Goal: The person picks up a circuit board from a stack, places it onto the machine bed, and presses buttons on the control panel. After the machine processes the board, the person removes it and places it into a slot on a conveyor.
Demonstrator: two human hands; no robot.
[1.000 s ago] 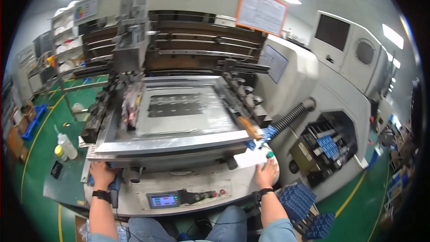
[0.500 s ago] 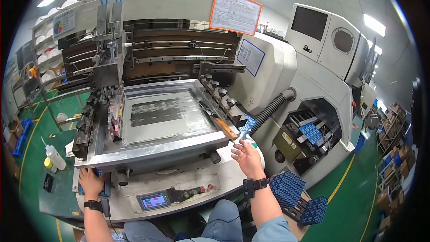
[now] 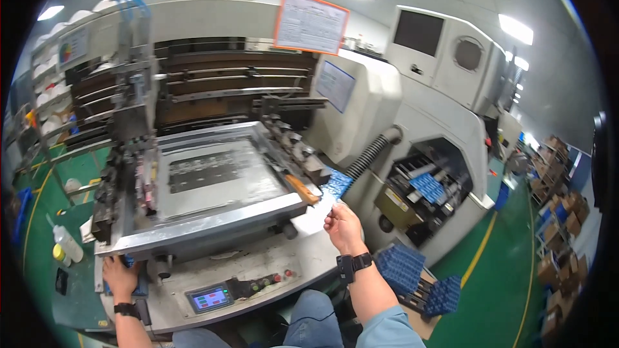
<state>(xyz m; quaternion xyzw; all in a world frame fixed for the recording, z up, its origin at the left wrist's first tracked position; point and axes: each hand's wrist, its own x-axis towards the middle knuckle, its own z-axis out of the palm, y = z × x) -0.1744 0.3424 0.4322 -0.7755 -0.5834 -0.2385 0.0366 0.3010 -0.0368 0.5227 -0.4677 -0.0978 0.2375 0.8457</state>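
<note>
At the right end of the printing frame, my right hand point(image 3: 343, 224) has its fingers closed on the near corner of a blue circuit board panel point(image 3: 336, 183). Beside that panel, a spatula's wooden handle point(image 3: 302, 190) sticks out over the frame's right edge. Low on the left, my left hand point(image 3: 121, 275) lies with fingers apart on a blue panel point(image 3: 140, 288), just under the frame's front left corner. The metal-framed screen point(image 3: 213, 224) carries a dark rectangular pattern smeared with grey paste.
A small control screen point(image 3: 210, 298) and buttons sit on the machine's front. Bottles point(image 3: 68, 243) stand on the green side table at left. To the right are stacked blue panels point(image 3: 400, 269), a ribbed hose point(image 3: 369, 154) and a machine opening holding another blue panel point(image 3: 427, 187).
The view has swung, so the machine sits farther left. My right fingers have closed in on the blue panel's corner, and more of the panel shows. My left hand stays by the front left corner.
</note>
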